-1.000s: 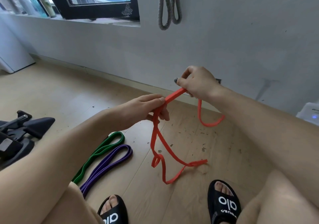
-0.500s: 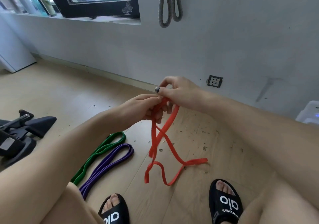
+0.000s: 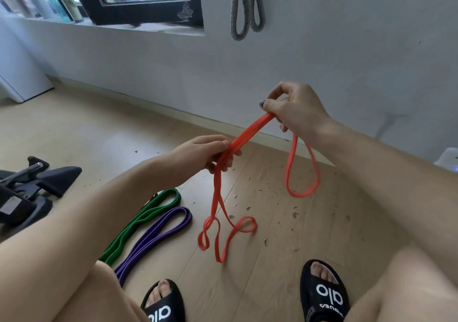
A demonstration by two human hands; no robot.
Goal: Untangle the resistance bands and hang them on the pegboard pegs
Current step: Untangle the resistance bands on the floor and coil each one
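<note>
L hand (image 3: 210, 154): fingers curled round the red band (image 3: 250, 133), gripping a bunched stretch of it low and center.
R hand (image 3: 295, 113): pinching the same band higher up, near the wall (image 3: 347, 61); thumb and fingers closed on it.
Band btw hands: pulled into a flat taut run, prob. to feel which strands cross and slide the twist out.
Band below L hand: hangs to the floor (image 3: 74, 128), ends in a few small loops, so twists likely not yet out.
Band below R hand: one open loop hangs free, off the floor.
Other bands: green band (image 3: 148, 212) and purple band (image 3: 158, 230) lie flat side by side on the floor, near the L knee; look already sorted, waiting to be hung.
Gray loops (image 3: 245, 7): hang on the wall up top; tops cut off by frame edge, so peg not seen. Whether band or rope, can't tell.
Pegboard: not in view.
Hidden: how many strands each hand holds; fingertips cover the crossings.
Far L: dark gear (image 3: 29, 188), partly cut off, unclear what it is.
</note>
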